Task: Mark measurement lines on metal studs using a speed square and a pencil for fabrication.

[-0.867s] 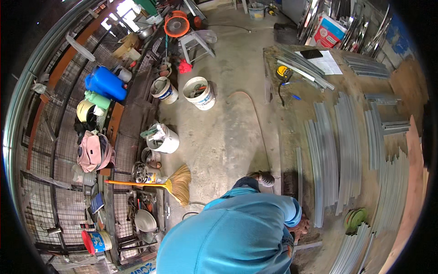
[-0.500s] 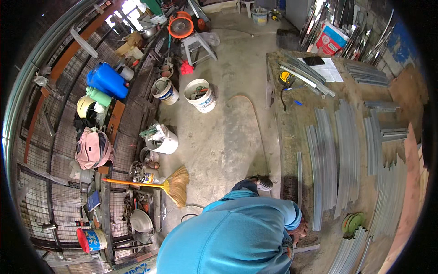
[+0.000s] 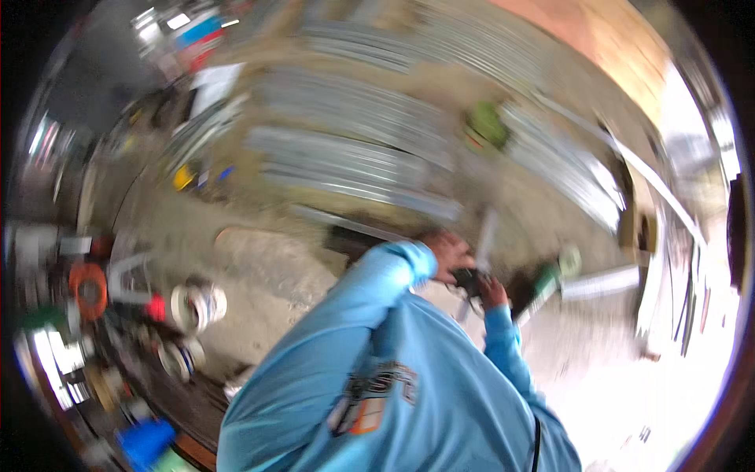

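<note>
Motion blurs the whole head view. My left hand (image 3: 448, 253) is at the table's near edge, beside a small dark tool (image 3: 469, 280) whose kind I cannot make out. Its fingers are too smeared to read. From the other side, my right hand (image 3: 493, 293) closes on the dark tool. A narrow metal strip (image 3: 487, 234) runs away from the hands across the wooden table (image 3: 472, 189). Long grey metal profiles (image 3: 346, 169) lie in rows beyond my left hand. Green discs (image 3: 487, 126) rest near them.
Right of my hands is a blurred green and white object (image 3: 550, 277). A yellow tape measure (image 3: 183, 178) lies on the table at left. White buckets (image 3: 198, 307) and an orange round object (image 3: 88, 291) are on the left side. Bright light fills the lower right.
My view has swung to the right, so the table now spans the upper middle. Both hands and the dark tool have come into sight; before, my body mostly hid them.
</note>
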Demonstrator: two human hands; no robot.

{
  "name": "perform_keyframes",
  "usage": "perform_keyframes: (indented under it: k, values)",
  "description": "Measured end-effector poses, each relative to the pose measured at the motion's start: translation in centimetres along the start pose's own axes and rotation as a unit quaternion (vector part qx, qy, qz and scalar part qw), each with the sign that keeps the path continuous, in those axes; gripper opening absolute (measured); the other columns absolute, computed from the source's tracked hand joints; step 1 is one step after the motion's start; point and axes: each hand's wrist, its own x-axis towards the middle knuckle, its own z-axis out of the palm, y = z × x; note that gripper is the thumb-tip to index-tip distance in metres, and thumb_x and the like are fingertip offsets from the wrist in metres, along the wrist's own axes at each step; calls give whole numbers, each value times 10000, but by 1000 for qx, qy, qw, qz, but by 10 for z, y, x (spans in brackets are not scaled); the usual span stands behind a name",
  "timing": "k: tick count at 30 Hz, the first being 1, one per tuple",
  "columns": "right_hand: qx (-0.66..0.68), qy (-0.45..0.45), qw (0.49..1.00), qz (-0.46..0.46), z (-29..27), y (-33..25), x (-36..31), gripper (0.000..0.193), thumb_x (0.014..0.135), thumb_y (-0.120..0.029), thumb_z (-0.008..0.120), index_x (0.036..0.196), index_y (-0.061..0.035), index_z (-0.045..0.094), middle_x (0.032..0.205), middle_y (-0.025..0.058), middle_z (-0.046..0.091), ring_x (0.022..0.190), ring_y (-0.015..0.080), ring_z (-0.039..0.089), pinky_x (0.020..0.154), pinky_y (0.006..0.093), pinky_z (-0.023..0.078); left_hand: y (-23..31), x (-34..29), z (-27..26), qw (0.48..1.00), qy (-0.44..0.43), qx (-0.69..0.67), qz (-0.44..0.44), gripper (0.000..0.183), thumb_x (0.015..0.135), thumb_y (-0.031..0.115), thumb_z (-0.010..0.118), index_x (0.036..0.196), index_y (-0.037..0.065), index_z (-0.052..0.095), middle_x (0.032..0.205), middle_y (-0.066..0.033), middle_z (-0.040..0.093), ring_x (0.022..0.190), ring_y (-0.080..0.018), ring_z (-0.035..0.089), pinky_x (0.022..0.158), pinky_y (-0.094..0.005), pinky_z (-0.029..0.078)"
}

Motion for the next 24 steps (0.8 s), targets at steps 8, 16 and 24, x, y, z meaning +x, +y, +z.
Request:
perform_keyframes:
  k: [8, 16, 24]
  values:
    - [296, 100, 887, 340, -17, -79, -5, 430, 936, -435, 637, 1071, -28, 671, 869, 170, 703, 824, 257, 686, 731, 396, 513, -9, 13, 6, 995, 75, 43, 56, 645, 731, 431, 774, 1342, 296, 618, 1035, -138, 542, 989, -333, 549, 881, -478, 432]
    - [322, 69, 875, 354, -15, -112, -31, 472, 954, -490, 585, 1122, -58, 674, 1000, 213, 701, 948, 371, 680, 811, 437, 507, -8, 14, 7, 997, 42, 32, 49, 637, 703, 354, 807, 1305, 252, 624, 1029, -116, 511, 962, -317, 532, 855, -459, 445]
    - [304, 67, 887, 341, -33, -111, -12, 448, 953, -452, 572, 1102, -41, 670, 971, 281, 676, 950, 472, 643, 800, 499, 497, -8, 15, 0, 998, 27, 32, 45, 739, 713, 357, 804, 1404, 327, 541, 1060, -103, 505, 977, -311, 525, 876, -466, 435]
